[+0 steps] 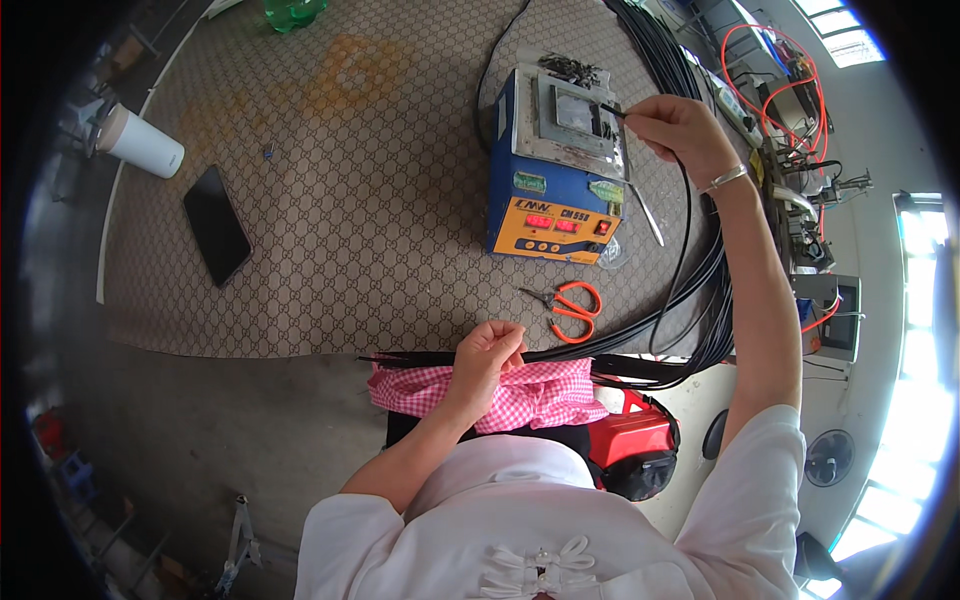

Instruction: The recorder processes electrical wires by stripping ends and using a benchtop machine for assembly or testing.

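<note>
My right hand [680, 130] pinches the end of a black cable [685, 215] at the right side of the solder pot's top. This solder pot [545, 170] has a blue body, an orange front panel with lit red digits, and a square metal well [578, 112]. Black scraps [570, 68] lie behind the well. At the table's near edge, my left hand [488, 350] is closed beside a bundle of black cables [690, 300]; what its fingers hold, if anything, is hidden. Orange-handled snips [572, 312] lie just right of it.
A thin metal tool [648, 215] leans by the pot's right side, near a clear round piece [612, 254]. On the left of the patterned table [350, 220] are a black phone [217, 225] and a white tumbler [142, 142]. A green bottle [292, 12] stands at the far edge.
</note>
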Available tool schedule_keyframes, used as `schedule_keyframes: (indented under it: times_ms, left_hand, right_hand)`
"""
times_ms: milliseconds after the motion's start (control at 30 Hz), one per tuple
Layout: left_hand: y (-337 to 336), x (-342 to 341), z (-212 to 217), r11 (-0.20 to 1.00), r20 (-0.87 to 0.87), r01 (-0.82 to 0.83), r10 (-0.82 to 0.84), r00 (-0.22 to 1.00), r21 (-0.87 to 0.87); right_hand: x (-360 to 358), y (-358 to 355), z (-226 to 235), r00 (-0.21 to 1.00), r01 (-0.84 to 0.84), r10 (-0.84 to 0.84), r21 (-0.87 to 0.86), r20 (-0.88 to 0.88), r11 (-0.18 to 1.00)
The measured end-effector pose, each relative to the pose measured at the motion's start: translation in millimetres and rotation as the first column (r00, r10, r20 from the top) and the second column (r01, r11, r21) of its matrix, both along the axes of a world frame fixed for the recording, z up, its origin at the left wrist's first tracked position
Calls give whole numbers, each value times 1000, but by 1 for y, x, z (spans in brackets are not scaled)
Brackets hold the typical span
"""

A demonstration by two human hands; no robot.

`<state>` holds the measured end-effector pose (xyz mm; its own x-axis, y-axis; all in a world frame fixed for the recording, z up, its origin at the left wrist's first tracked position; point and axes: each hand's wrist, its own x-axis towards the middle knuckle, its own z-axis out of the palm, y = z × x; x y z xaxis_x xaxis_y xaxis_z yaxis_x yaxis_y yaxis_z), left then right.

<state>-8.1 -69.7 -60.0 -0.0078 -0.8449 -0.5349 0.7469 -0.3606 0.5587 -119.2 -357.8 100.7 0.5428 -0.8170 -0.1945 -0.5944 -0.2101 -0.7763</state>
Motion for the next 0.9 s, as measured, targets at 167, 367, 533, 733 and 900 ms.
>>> schedule_keyframes:
  times_ms: [167, 367, 533, 733, 900]
  left_hand:
    - [0, -1, 1, 1000, 19, 4, -4, 1000, 4]
    - [1, -2, 0, 1000, 29, 6, -6, 1000, 3]
    - [0, -1, 0, 1000, 46, 9, -8, 999, -10]
    - [-2, 0, 2, 1000, 64, 5, -6, 998, 22]
    - [0, -1, 1, 1000, 58, -4, 5, 998, -7]
  right_hand:
    - [-5, 3, -10, 988, -148, 149, -596, -48, 790]
    - [-7, 29, 1, 955, -290, 95, -829, -280, 477]
    - [-51, 67, -13, 951, -254, -10, -799, -309, 546]
    - [-91, 98, -69, 871, -356, -72, -725, -486, 589]
    - [-94, 103, -92, 780, -459, -70, -644, -622, 612]
